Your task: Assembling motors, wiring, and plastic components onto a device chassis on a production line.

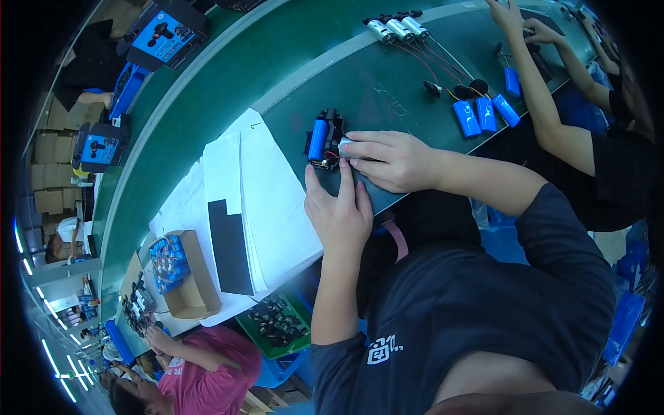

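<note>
A black plastic device body (334,121) lies on the green table in front of me, with a blue battery pack (318,140) in its left side and a silver cylindrical motor (344,146) at its right. Over the motor, the fingers of my right hand (395,160) are closed; its thumb is hidden. My left hand (337,211) reaches up from below with its fingers apart. Two of its fingertips touch the lower end of the device, near a small circuit board and thin red wires (332,155).
White sheets (270,187) and a black card (230,249) lie to the left, beside a cardboard box (197,277) of blue battery packs. Several silver motors (398,29) and battery packs (467,119) lie at the far right. Co-workers sit on both sides; a green crate (299,304) stands below.
</note>
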`<state>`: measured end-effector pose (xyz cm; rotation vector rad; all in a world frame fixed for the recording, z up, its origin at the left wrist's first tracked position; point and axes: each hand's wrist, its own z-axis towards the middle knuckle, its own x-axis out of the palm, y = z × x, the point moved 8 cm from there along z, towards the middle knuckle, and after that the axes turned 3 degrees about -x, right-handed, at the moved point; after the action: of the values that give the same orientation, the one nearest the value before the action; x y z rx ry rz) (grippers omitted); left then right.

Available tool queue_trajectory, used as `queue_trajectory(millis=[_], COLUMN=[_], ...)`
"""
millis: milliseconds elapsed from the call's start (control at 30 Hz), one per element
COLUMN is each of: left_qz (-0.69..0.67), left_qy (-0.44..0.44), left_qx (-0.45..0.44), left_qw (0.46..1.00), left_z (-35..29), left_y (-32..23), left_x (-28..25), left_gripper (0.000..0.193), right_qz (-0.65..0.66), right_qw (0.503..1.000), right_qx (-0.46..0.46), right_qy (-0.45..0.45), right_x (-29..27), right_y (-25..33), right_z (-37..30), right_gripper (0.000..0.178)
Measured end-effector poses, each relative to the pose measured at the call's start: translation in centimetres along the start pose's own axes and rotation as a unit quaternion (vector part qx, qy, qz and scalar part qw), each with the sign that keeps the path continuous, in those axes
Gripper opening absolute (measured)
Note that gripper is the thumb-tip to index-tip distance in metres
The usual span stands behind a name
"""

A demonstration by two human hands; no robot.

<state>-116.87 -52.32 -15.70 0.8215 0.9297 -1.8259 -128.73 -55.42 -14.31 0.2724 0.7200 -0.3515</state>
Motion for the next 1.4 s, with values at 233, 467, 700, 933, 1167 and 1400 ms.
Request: queue_trajectory(millis=[233, 467, 700, 933, 1167, 1400], left_qz=[-0.01, -0.024, -0.037, -0.06, -0.065, -0.09], left_qy=[0.023, 0.099, 0.15, 0.177, 0.201, 0.139], left_qx=[-0.003, -0.002, 0.002, 0.008, 0.003, -0.023], left_qw=[1.0, 0.995, 0.988, 0.982, 0.978, 0.986], left_z=[0.0, 0.0, 0.0, 0.2, 0.1, 0.5], left_y=[0.0, -0.5, -1.2, -1.9, -1.7, -1.9], left_x=[-0.1, -0.2, -0.3, -0.4, 0.1, -0.7], left_gripper=[0.045, 0.054, 0.055, 0.055, 0.055, 0.057], right_qz=[0.097, 0.243, 0.304, 0.322, 0.377, 0.311], right_qw=[0.994, 0.908, 0.889, 0.863, 0.855, 0.917], right_qx=[0.057, 0.342, 0.338, 0.384, 0.333, 0.228], right_qy=[0.0, -0.002, 0.055, 0.059, 0.126, 0.102], right_x=[-0.4, 0.1, 0.6, 1.0, 1.1, 0.0], right_y=[-1.0, -2.8, -4.0, -4.6, -5.9, -4.6], right_z=[-0.2, -2.7, -3.1, -3.3, -2.8, -2.0], right_gripper=[0.03, 0.043, 0.052, 0.052, 0.051, 0.047])
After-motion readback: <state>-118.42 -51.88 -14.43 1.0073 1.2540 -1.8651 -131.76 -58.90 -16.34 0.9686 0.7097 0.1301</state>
